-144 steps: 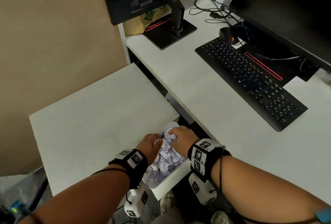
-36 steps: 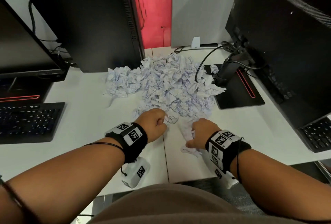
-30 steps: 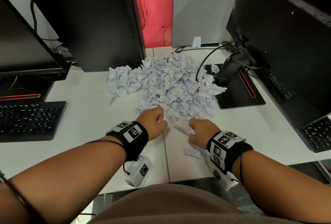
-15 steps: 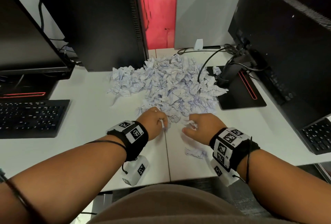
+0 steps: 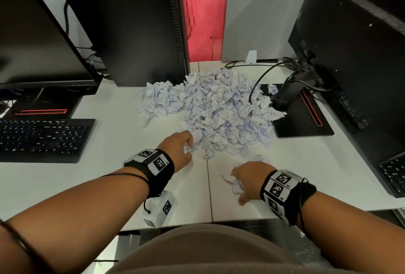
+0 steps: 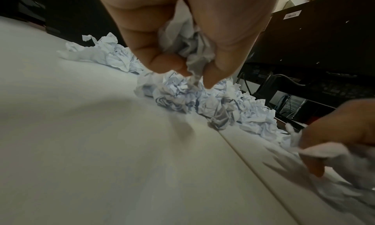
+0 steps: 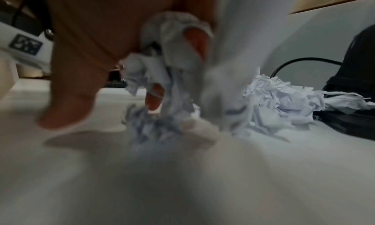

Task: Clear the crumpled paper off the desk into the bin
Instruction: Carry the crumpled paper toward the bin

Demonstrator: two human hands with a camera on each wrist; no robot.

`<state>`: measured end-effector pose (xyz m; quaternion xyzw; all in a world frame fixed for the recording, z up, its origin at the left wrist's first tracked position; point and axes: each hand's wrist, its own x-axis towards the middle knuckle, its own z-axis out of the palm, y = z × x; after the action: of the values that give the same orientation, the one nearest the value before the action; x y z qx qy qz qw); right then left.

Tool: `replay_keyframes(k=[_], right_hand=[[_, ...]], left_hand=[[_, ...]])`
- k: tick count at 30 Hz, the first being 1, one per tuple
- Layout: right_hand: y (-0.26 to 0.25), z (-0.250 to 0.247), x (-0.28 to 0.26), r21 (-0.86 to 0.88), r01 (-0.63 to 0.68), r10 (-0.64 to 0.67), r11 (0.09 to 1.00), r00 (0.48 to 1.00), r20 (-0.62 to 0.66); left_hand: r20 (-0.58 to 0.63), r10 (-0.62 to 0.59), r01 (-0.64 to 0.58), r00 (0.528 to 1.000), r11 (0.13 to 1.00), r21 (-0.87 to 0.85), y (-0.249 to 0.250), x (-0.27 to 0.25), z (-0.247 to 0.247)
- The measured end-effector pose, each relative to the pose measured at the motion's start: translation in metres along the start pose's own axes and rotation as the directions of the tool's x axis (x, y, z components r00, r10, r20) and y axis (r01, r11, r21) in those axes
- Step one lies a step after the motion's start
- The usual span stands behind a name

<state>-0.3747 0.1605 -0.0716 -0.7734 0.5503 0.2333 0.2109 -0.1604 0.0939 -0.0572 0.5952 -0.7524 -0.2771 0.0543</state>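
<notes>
Both hands now loaded from the pile's near edge

The left hand (image 5: 180,149) grips a paper wad (image 6: 187,47); the right hand (image 5: 249,177), drawn back across the bench (image 5: 109,175), clutches scraps (image 5: 237,187), ready for binning.

We list one white, smooth tabletop (image 5: 114,177) with a seam down its middle. On it we count: a heap of crumpled white paper (image 5: 219,111), a black keyboard (image 5: 41,140) at left, a black monitor base (image 5: 304,118) at right.
</notes>
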Motion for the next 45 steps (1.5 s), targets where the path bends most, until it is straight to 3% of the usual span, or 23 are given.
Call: replay_keyframes(k=[7, 12, 14, 16, 20, 28, 32, 36, 40, 45], right_hand=[[0.012, -0.006, 0.003, 0.15, 0.037, -0.009, 0.988, 0.983, -0.181], [0.034, -0.028, -0.001, 0.301, -0.001, 0.136, 0.954, 0.894, -0.426], [0.041, -0.031, -0.002, 0.361, -0.085, 0.234, 0.929, 0.89, -0.391], [0.044, -0.029, -0.003, 0.371, -0.219, 0.328, 0.903, 0.907, -0.264], [0.04, -0.013, 0.001, 0.257, -0.348, 0.377, 0.902, 0.923, -0.073], [0.026, -0.017, -0.001, 0.236, -0.306, 0.324, 0.922, 0.945, -0.039], [0.016, -0.03, 0.001, 0.337, -0.249, 0.324, 0.908, 0.927, -0.189], [0.014, -0.03, 0.014, 0.312, -0.252, 0.301, 0.916, 0.946, -0.12], [0.017, -0.022, 0.019, 0.282, -0.261, 0.289, 0.923, 0.955, -0.064], [0.016, -0.019, 0.018, 0.25, -0.226, 0.248, 0.941, 0.967, -0.058]], left_hand=[[-0.079, -0.066, 0.062, 0.995, 0.997, -0.053, -0.002, -0.004, -0.008], [-0.143, -0.064, 0.046, 0.988, 0.991, -0.126, -0.006, -0.001, -0.011], [-0.151, -0.05, 0.026, 0.987, 0.988, -0.155, -0.008, 0.0, -0.01], [-0.139, -0.033, 0.012, 0.99, 0.989, -0.149, -0.009, 0.002, -0.008], [-0.107, -0.019, 0.007, 0.994, 0.994, -0.111, -0.011, 0.006, -0.002], [-0.06, -0.049, 0.05, 0.997, 0.999, 0.01, -0.021, 0.011, 0.0], [0.081, -0.117, 0.102, 0.99, 0.98, 0.171, -0.025, 0.009, 0.002], [0.15, -0.167, 0.136, 0.974, 0.97, 0.202, -0.031, 0.003, 0.012], [0.125, -0.174, 0.149, 0.977, 0.971, 0.187, -0.033, 0.001, 0.015], [-0.028, -0.129, 0.131, 0.991, 0.989, 0.066, -0.032, 0.001, 0.01]])
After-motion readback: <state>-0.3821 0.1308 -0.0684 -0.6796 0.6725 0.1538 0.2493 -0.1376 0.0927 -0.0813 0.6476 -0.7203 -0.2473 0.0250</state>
